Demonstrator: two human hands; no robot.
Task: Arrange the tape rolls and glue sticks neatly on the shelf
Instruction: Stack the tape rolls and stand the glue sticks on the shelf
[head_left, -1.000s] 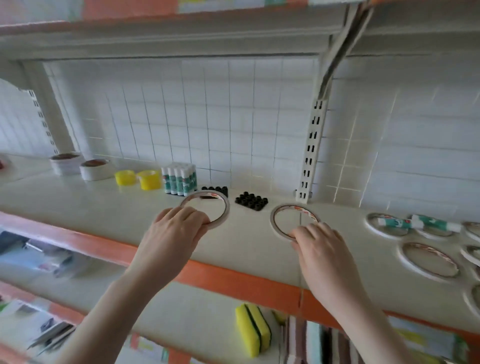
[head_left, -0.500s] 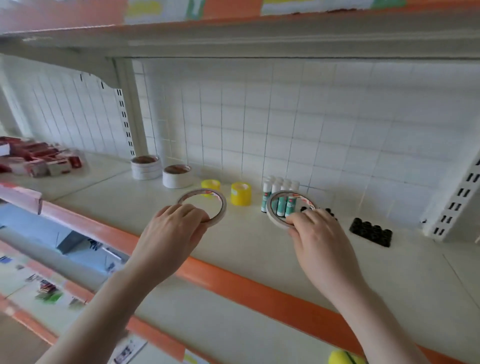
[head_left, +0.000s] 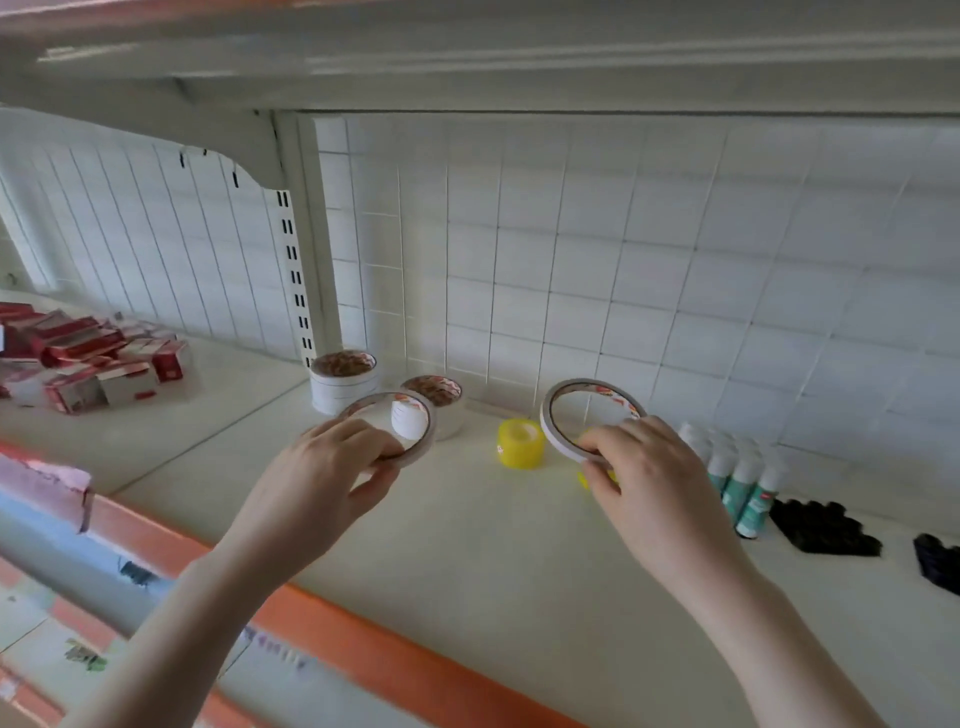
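Above the shelf (head_left: 467, 545), toward its back edge, the left hand (head_left: 322, 467) is pinching one thin tape roll (head_left: 415, 423) and the right hand (head_left: 644, 478) another (head_left: 550, 421), both airborne. Lowering each flat onto the white stacks (head_left: 345, 384), edges aligned, should be keeping them tidy.

Two bare hands each hold a thin tape ring above a cream shelf (head_left: 467, 545): left hand (head_left: 317, 480) with left ring (head_left: 423, 415), right hand (head_left: 649, 483) with right ring (head_left: 550, 423). Behind stand white tape stacks (head_left: 343, 384), a yellow roll (head_left: 519, 444) and glue sticks (head_left: 748, 493).
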